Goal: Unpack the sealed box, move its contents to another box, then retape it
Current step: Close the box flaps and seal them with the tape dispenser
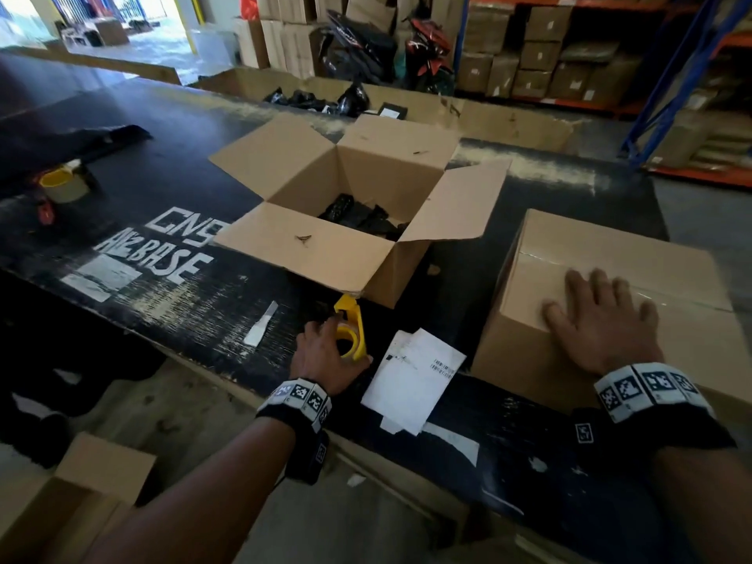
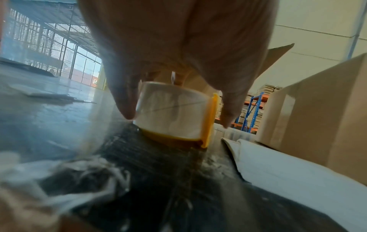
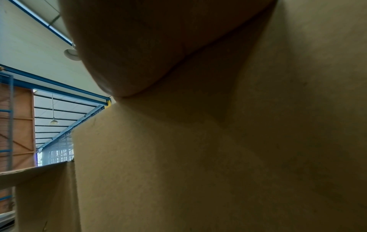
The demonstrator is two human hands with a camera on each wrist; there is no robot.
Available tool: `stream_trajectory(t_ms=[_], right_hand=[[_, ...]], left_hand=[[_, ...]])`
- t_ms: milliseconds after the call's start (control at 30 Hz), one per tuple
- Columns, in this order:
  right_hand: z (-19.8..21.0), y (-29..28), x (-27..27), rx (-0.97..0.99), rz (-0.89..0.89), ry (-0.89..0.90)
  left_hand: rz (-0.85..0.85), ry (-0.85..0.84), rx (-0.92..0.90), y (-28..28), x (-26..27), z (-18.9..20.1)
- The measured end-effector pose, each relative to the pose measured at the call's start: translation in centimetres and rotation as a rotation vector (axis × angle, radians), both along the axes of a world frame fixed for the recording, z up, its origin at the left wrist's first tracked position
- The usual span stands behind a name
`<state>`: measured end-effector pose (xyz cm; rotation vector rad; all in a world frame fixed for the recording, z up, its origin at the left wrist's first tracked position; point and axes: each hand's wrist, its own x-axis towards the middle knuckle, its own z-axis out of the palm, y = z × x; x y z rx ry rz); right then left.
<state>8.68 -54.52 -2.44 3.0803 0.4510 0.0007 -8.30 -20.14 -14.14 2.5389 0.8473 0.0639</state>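
A closed cardboard box (image 1: 618,278) with clear tape along its top seam stands at the right of the dark table. My right hand (image 1: 602,319) lies flat on its top near corner, fingers spread; the right wrist view shows only the palm against the box (image 3: 218,157). A second box (image 1: 350,213) stands open in the middle, with black wrapped packets (image 1: 362,217) inside. In front of it a yellow tape dispenser (image 1: 350,331) with a clear roll rests on the table. My left hand (image 1: 325,352) curls over it; the fingers (image 2: 123,100) and thumb flank the roll (image 2: 172,114).
A white label sheet (image 1: 411,380) lies between my hands at the table's near edge. Another tape roll (image 1: 65,185) sits far left. A long carton with black bags (image 1: 317,99) runs behind the table. Stacked cartons and blue racking fill the back. Flat cardboard (image 1: 81,490) lies lower left.
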Motion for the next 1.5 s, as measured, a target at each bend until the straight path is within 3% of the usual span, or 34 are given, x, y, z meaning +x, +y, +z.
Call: stream_trajectory(t_ms=[267,533,767,867,1067,1133,1233,1500], right_hand=[[0.1,0.0,-0.2,0.009,0.009,-0.015],[0.0,0.2,-0.4,0.013,-0.005,0.006],[1.1,-1.4,0.1,0.079,0.06,0.06],[1.9,-3.9,1.0,0.27,0.108,0.089],[3.2,-8.0,2.6,1.2,-0.03,0.39],[3.6,-8.4,2.4,1.414,-0.094,0.469],[3.6,-8.5,2.2,1.499,-0.08,0.466],[2.2,-9.4,3.0,1.353,-0.11,0.205]], left_hand=[[-0.037,-0.144,-0.019,-0.4,-2.5,1.5],[-0.207,-0.411,-0.118,-6.5,-9.7,5.7],[-0.403,-0.609,-0.134,-12.9,-4.4,12.7],[-0.449,-0.678,-0.164,-15.7,-0.1,14.8],[-0.493,-0.717,-0.187,-21.7,8.7,16.4],[-0.488,-0.709,-0.192,-23.6,11.0,16.5],[-0.498,-0.684,-0.168,-26.3,13.5,16.2],[-0.603,-0.492,-0.121,-28.9,15.5,14.4]])
